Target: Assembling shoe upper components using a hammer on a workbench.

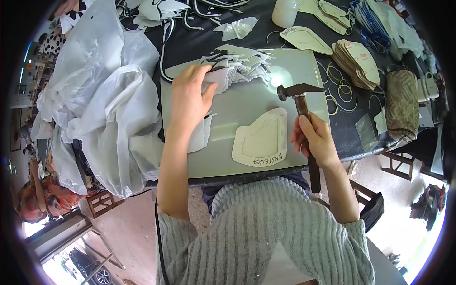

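My right hand (315, 137) is closed around the wooden handle of a hammer (304, 89), its dark metal head raised over the board. My left hand (191, 92) reaches onto a pile of white cut pieces with dark edging (237, 66); its thumb and fingers are apart, the fingertips touching the pile's left side. Between my hands a cream pattern piece (260, 140) with handwriting and an inner outline lies flat on the grey-green board (216, 164). More white cut pieces (201, 135) are stacked beside my left wrist, partly hidden by my forearm.
White plastic bags (109, 95) crowd the left side. Behind the board are black cords (185, 16) and a whitish bottle (285, 13). To the right lie stacked card templates (357, 64), loose rings (343, 90) and a patterned pouch (402, 102). The table's front edge is near my waist.
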Demonstrator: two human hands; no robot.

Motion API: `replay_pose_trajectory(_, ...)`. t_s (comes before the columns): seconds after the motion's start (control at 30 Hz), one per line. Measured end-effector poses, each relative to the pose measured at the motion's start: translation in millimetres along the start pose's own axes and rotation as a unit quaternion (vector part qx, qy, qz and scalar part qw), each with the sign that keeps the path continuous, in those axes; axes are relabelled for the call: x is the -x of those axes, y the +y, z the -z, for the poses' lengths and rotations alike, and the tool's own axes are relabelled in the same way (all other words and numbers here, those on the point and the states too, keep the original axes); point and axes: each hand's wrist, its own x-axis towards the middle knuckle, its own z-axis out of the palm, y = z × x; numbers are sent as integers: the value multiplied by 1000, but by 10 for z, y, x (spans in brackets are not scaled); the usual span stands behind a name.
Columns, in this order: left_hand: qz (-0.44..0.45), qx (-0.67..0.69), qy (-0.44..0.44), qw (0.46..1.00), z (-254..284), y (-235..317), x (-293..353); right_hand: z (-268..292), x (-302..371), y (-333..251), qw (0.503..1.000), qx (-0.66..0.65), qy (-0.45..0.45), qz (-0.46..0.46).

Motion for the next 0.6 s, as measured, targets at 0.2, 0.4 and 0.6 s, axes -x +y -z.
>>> replay_pose_trajectory(0.2,-51,-87,97,990,-94,148,116,22,-46,102,998,-38,-14,-52)
replay_pose_trajectory(0.4,130,405,48,904,179,373,85,1,-142,72,998,-41,22,-42)
replay_pose_trajectory(0.6,183,385,-260,866,-40,810,197,66,-192,-64,998,-40,-26,-36)
